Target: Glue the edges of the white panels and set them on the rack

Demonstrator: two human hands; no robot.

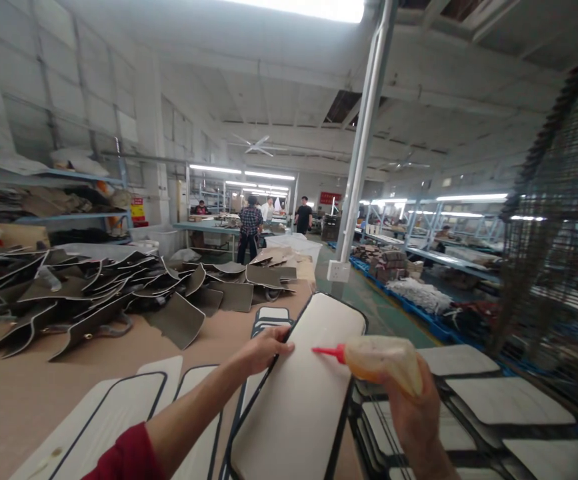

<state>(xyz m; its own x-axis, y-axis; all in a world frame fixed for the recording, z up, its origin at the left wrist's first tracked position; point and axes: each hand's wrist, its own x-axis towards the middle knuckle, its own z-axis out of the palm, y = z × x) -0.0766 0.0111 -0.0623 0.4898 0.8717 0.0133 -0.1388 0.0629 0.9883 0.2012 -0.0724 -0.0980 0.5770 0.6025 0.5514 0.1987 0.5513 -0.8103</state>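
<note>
My left hand [267, 348] grips the left edge of a long white panel [293, 393] with rounded corners and a dark border, thumb on its face. The panel is tilted in front of me. In my right hand [413, 413] is a squeeze glue bottle [383, 360] of cloudy plastic with amber liquid in it. Its red nozzle points left over the panel's face; whether the tip touches I cannot tell. More dark-edged white panels [111, 420] lie on the table at the left, and a few sit behind my left hand.
Dark bag-like pieces [93, 293] are heaped across the brown table [129, 360]. White panels [511, 400] rest on a dark rack at the right. A metal pole [363, 147] with a socket box [338, 271] rises ahead. Several people stand farther back.
</note>
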